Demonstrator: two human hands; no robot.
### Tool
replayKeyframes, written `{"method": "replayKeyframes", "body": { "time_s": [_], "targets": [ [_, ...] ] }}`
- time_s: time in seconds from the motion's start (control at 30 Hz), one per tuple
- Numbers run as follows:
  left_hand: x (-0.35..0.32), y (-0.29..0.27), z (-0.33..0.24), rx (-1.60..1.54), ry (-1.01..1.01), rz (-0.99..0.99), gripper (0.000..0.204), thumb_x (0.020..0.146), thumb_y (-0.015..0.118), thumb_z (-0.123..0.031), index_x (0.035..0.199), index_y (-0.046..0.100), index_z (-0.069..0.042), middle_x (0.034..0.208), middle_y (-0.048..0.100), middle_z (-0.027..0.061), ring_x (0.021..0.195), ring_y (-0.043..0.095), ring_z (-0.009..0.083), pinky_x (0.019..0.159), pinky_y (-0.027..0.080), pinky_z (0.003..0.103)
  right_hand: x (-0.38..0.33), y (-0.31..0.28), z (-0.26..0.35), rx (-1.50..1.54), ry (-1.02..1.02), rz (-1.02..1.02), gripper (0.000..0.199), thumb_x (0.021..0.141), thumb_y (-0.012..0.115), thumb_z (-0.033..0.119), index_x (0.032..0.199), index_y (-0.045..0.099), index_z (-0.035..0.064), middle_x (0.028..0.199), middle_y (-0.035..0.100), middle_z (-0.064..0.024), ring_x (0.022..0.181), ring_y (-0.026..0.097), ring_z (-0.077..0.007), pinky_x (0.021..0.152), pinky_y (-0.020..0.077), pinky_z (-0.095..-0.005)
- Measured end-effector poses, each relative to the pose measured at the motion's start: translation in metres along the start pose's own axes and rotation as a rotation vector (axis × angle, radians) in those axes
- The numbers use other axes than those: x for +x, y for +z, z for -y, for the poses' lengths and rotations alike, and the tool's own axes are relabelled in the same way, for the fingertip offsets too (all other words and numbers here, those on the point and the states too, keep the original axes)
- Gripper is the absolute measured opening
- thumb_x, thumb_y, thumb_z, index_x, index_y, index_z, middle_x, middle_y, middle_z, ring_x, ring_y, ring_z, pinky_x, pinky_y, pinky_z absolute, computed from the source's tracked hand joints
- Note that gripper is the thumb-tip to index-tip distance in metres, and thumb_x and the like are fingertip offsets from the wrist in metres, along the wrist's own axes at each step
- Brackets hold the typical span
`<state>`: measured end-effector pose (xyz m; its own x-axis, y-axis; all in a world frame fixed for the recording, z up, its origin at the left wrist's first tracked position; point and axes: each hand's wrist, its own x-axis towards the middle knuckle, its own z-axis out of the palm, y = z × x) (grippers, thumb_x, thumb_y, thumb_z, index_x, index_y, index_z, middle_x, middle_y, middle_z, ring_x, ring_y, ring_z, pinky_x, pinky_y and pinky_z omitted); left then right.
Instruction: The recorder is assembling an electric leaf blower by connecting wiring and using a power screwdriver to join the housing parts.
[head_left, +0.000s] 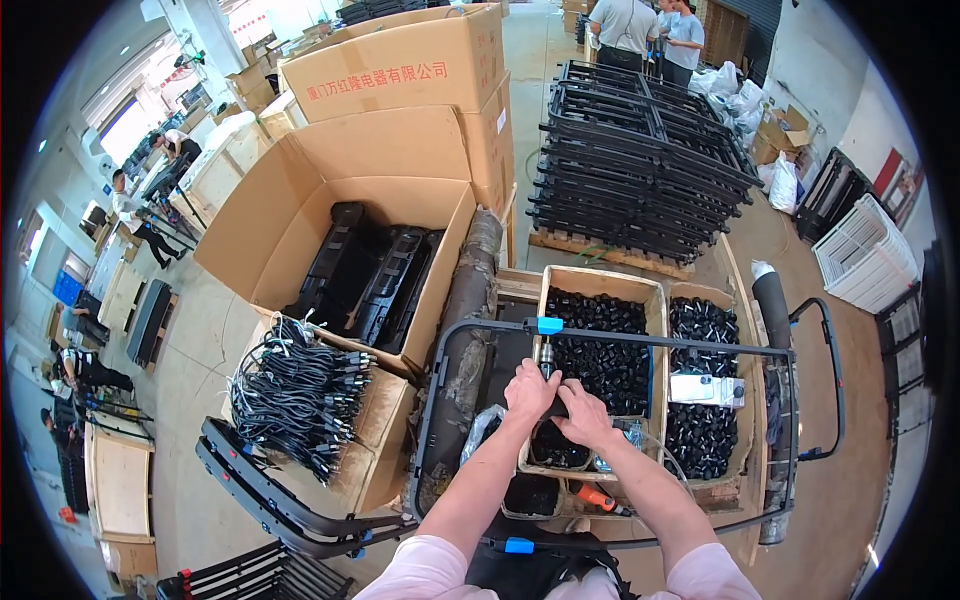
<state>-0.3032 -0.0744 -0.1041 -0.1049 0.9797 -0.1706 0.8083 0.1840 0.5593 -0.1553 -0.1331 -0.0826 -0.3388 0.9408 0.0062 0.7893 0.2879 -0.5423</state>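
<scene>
A black tubular frame (672,342) with rounded corners lies across the bins in front of me. Blue clips sit on its far bar, such as the far clip (549,325), and on its near bar. My left hand (530,393) is closed around the front of a power drill (547,356), whose metal chuck points at the far blue clip. Closed on the drill's dark body is my right hand (582,412), just right of the left. Both hands cover most of the tool. Whether the drill's tip touches the clip, I cannot tell.
Bins of small black parts (600,350) lie under the frame. An orange-handled tool (598,497) rests near me. Left are bundled black cables (300,390) and an open carton (400,150). Stacked black frames (640,170) stand ahead. Other people work farther off.
</scene>
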Motion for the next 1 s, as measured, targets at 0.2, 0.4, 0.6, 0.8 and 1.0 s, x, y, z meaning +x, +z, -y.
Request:
{"method": "replayKeyframes", "body": {
  "time_s": [0.2, 0.4, 0.6, 0.8, 1.0],
  "targets": [
    [-0.003, -0.003, 0.0, 0.005, 0.003, 0.043, 0.064, 0.09, 0.077, -0.054, 0.115, 0.056, 0.001, 0.114, 0.071, 0.0266, 0.101, 0.074, 0.0435, 0.087, 0.06, 0.051, -0.007, -0.001, 0.004, 0.008, 0.023, 0.001, 0.057, 0.079, 0.085, 0.019, 0.127, 0.059, 0.0065, 0.129, 0.059, -0.0144, 0.108, 0.068, -0.0412, 0.09, 0.0578, -0.05],
    [-0.009, -0.007, -0.005, 0.006, 0.016, 0.057, 0.064, 0.09, 0.077, -0.053, 0.115, 0.056, 0.002, 0.113, 0.071, 0.0264, 0.101, 0.074, 0.0436, 0.087, 0.061, 0.051, -0.014, -0.004, 0.005, 0.016, 0.047, 0.012, 0.056, 0.08, 0.084, 0.02, 0.128, 0.058, 0.0073, 0.128, 0.059, -0.0141, 0.108, 0.068, -0.0411, 0.09, 0.0574, -0.0504],
    [-0.014, -0.008, 0.003, 0.021, 0.004, 0.065, 0.064, 0.09, 0.077, -0.053, 0.115, 0.056, 0.002, 0.113, 0.071, 0.0263, 0.101, 0.074, 0.0439, 0.087, 0.061, 0.052, -0.017, 0.004, 0.008, 0.037, 0.038, 0.023, 0.056, 0.081, 0.083, 0.021, 0.129, 0.058, 0.0084, 0.127, 0.059, -0.0139, 0.107, 0.068, -0.041, 0.089, 0.057, -0.0506],
    [-0.017, -0.004, 0.006, 0.013, 0.017, 0.057, 0.063, 0.09, 0.076, -0.053, 0.115, 0.056, 0.002, 0.113, 0.071, 0.0263, 0.1, 0.074, 0.0444, 0.086, 0.061, 0.053, -0.022, 0.005, 0.008, 0.042, 0.037, 0.022, 0.055, 0.081, 0.083, 0.021, 0.128, 0.056, 0.0085, 0.125, 0.059, -0.0141, 0.107, 0.067, -0.0414, 0.088, 0.0568, -0.0507],
    [-0.029, -0.004, 0.006, -0.002, 0.035, 0.013, 0.065, 0.09, 0.076, -0.054, 0.113, 0.057, 0.004, 0.111, 0.071, 0.0291, 0.101, 0.073, 0.0463, 0.088, 0.06, 0.053, -0.03, 0.007, 0.008, 0.048, 0.012, -0.007, 0.056, 0.081, 0.083, 0.021, 0.128, 0.056, 0.0086, 0.125, 0.058, -0.0141, 0.107, 0.067, -0.0417, 0.089, 0.0568, -0.051]
  ]
}}
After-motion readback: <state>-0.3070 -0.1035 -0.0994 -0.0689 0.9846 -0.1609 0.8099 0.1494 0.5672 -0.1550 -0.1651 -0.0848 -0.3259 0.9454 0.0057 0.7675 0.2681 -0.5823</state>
